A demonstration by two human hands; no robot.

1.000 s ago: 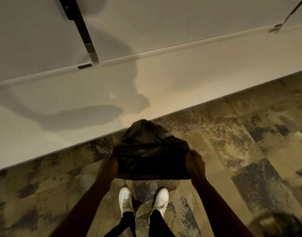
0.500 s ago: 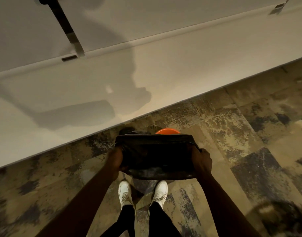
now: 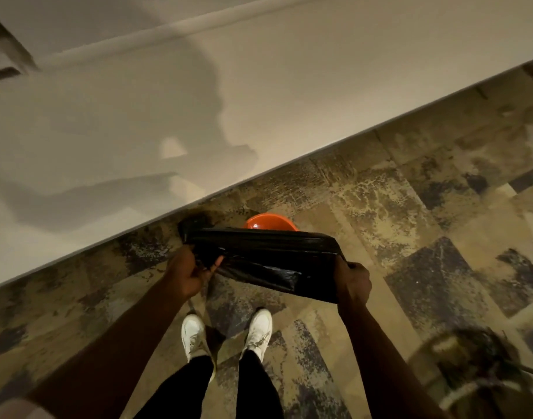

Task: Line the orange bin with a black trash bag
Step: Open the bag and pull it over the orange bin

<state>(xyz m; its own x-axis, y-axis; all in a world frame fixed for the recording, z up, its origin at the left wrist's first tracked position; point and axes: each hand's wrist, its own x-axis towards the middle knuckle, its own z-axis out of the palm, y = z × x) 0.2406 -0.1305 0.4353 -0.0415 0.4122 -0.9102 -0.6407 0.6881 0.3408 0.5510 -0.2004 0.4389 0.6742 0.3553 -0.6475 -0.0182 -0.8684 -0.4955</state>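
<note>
Standing figure, viewed from the head downward. Nearest the viewer, two white shoes rest on a mottled floor of tan and dark patches. Above them both forearms reach forward. The left hand is closed on the left end of the black bag, thumb toward the film; the right hand is closed on the right end, its fingers wrapped over the edge. The bag is stretched between the hands as a flat band, its long axis running left to right and sloping slightly down toward the right hand. Just beyond the bag's far edge, and largely hidden by it, the orange bin stands on the floor, only an arc of its rim and inner wall showing. The bin thus lies ahead of and below both hands, somewhat nearer the right; whether the bag's mouth is open cannot be told. Behind the bin a pale counter crosses the view diagonally, carrying the figure's shadow. A blurred dark object occupies the lower right corner.
</note>
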